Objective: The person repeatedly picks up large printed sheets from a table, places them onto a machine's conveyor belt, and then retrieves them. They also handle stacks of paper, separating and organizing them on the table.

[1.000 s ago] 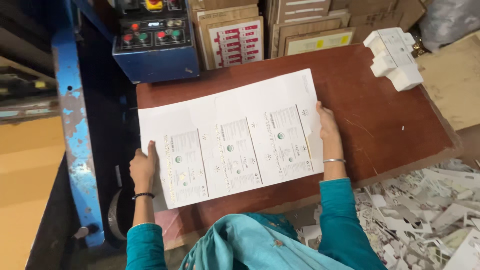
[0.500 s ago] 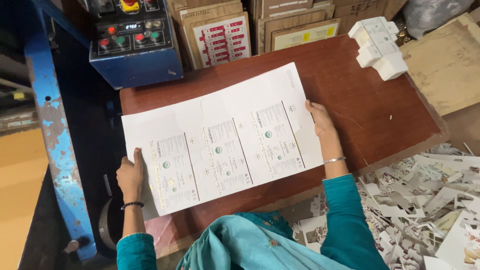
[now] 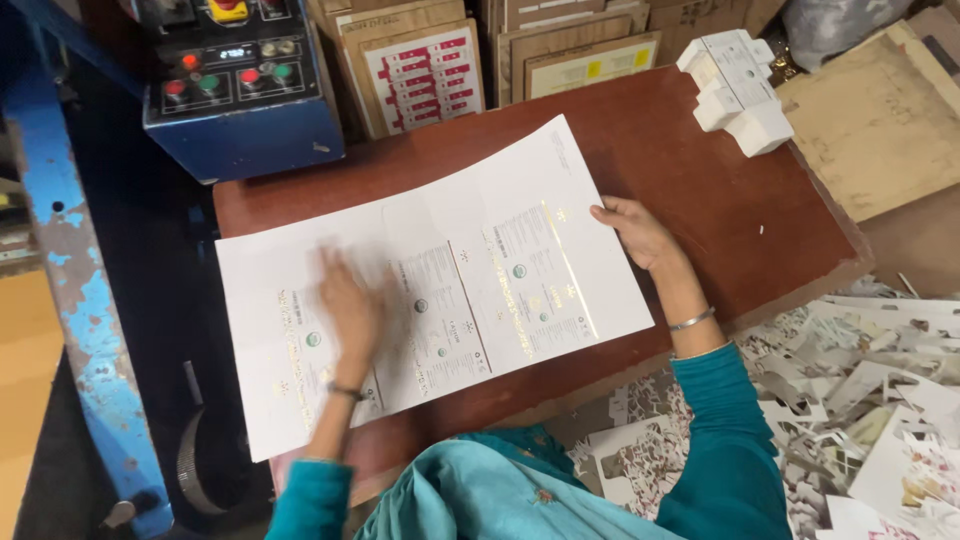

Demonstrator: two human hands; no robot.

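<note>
A large white printed sheet (image 3: 470,230) with three panels of small print lies across the brown table (image 3: 690,190). My left hand (image 3: 345,300) lies flat on the sheet's left part, blurred, fingers spread. At the sheet's right edge my right hand (image 3: 630,228) holds the paper, thumb on top.
A blue control box (image 3: 240,110) with coloured buttons stands at the table's far left. Flat cardboard packs (image 3: 430,70) lean behind the table. White folded cartons (image 3: 740,90) sit at the far right corner. Paper offcuts (image 3: 870,400) litter the floor at the right. A blue machine frame (image 3: 70,300) runs down the left.
My left hand left the sheet's left edge and moved onto its top surface. The sheet's left end sits a bit further left. My right hand stays at the right edge.
</note>
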